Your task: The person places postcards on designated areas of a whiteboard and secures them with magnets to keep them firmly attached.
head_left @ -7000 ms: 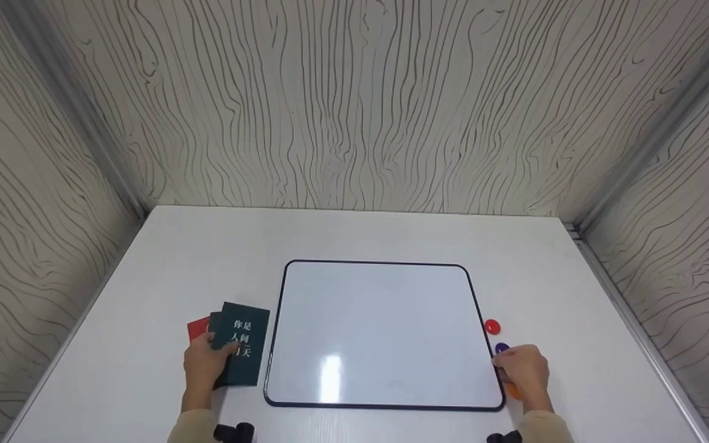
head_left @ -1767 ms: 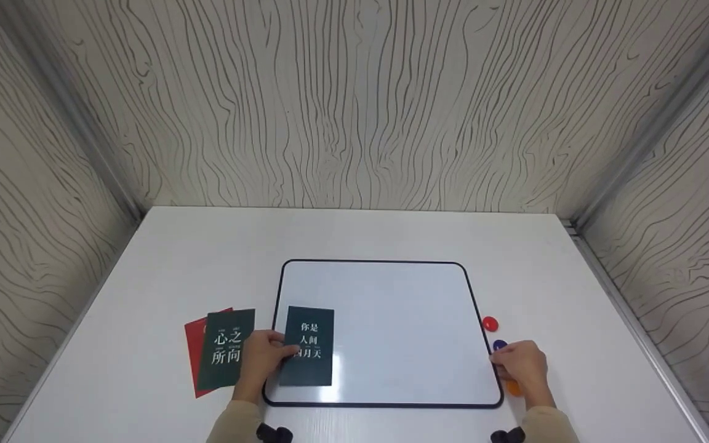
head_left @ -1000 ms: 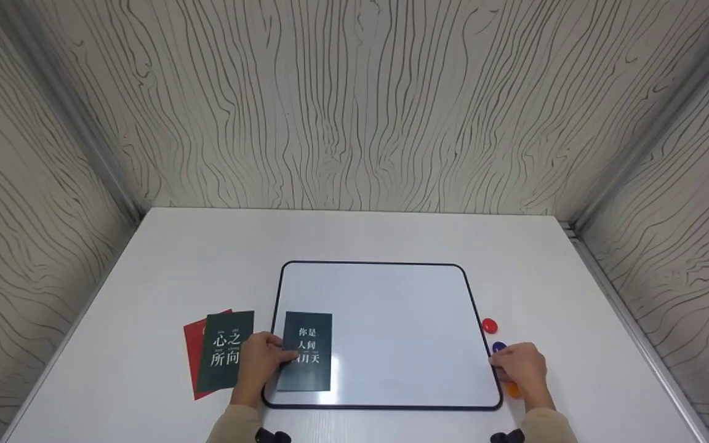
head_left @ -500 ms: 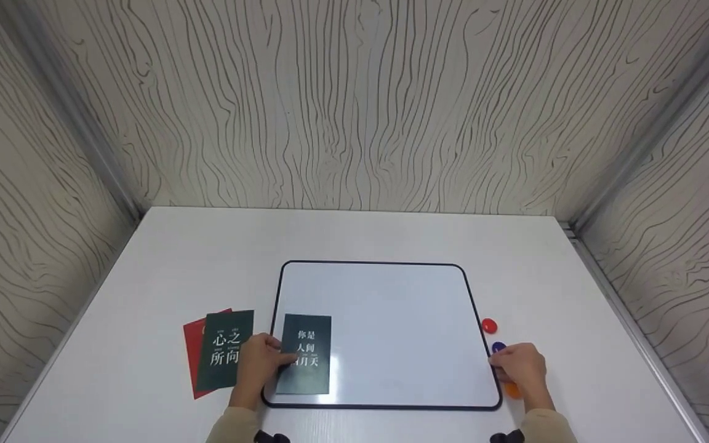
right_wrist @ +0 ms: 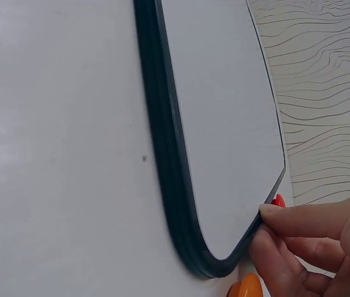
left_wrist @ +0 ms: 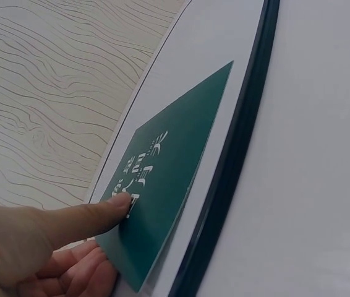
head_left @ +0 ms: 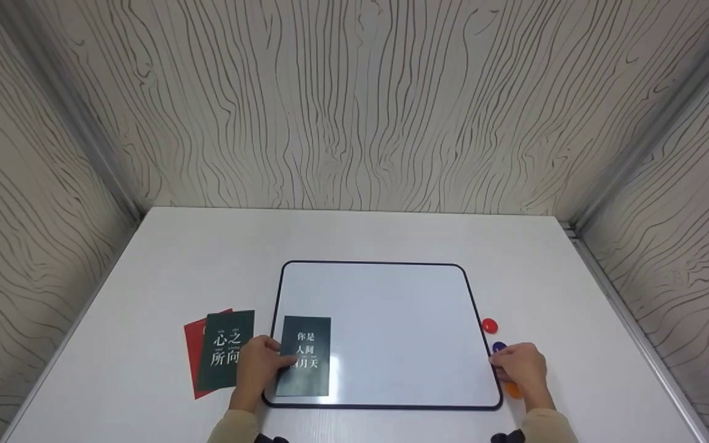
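Note:
My left hand (head_left: 256,370) pinches the left edge of a dark green card (head_left: 312,369) with white Chinese characters, thumb on top and fingers curled at its edge. That card lies over the lower left part of a black-framed whiteboard (head_left: 400,326); in the left wrist view the card's near edge looks slightly raised. With thumb and fingers, my right hand (head_left: 522,368) grips the whiteboard's right rim, as the right wrist view shows close up. Left of the board, a second green card (head_left: 225,354) overlaps a red card (head_left: 194,351), partly hidden.
Beside the board's right rim lie a red magnet (head_left: 490,325), a purple magnet (head_left: 499,347) and an orange magnet (head_left: 513,390), the last two partly behind my right hand. The white table (head_left: 354,237) meets wood-grain panels at the back and sides.
Since the oldest frame, my left hand has carried the top green card rightward from the pile onto the whiteboard. In the last second the card shifted slightly toward me. My right hand stays put.

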The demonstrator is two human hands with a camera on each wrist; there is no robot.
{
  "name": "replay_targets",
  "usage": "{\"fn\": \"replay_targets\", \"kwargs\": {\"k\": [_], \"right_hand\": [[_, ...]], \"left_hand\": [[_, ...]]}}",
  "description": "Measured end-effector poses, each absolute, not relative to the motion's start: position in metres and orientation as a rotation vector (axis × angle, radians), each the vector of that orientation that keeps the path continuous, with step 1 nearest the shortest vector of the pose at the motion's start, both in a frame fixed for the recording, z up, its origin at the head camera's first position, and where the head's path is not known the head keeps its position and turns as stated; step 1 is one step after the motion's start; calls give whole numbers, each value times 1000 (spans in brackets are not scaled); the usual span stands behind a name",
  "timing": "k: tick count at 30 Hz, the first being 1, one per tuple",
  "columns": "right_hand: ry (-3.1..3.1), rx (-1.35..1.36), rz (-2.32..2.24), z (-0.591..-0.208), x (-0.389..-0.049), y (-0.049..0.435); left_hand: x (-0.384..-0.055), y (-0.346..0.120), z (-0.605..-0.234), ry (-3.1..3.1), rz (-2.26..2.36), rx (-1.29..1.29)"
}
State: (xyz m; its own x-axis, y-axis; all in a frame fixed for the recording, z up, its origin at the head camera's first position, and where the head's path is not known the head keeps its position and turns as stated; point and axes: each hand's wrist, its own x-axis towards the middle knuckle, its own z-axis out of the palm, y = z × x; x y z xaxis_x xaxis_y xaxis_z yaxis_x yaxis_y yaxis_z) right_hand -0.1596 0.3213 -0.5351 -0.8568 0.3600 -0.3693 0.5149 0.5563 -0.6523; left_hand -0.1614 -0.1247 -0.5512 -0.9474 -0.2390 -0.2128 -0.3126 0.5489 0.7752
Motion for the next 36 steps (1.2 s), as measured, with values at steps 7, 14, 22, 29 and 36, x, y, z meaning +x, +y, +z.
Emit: {"fn": "replay_targets", "kwargs": {"k": [7, 14, 22, 29, 36], "right_hand": [[2571, 765, -1174, -535, -161, 321], [2563, 777, -1149, -535, -162, 321], [2576, 756, -1160, -534, -161, 322], [2586, 756, -1170, -535, -160, 322], [2577, 762, -1152, -535, -161, 320]], "left_hand": [[-160, -124, -552, 2702, 1373, -467], [-160, -123, -552, 2732, 1353, -472], [-160, -123, -552, 2756, 1354, -434], [-159, -124, -551, 2773, 1333, -360], [-160, -125, -554, 2815, 1352, -275]]}}
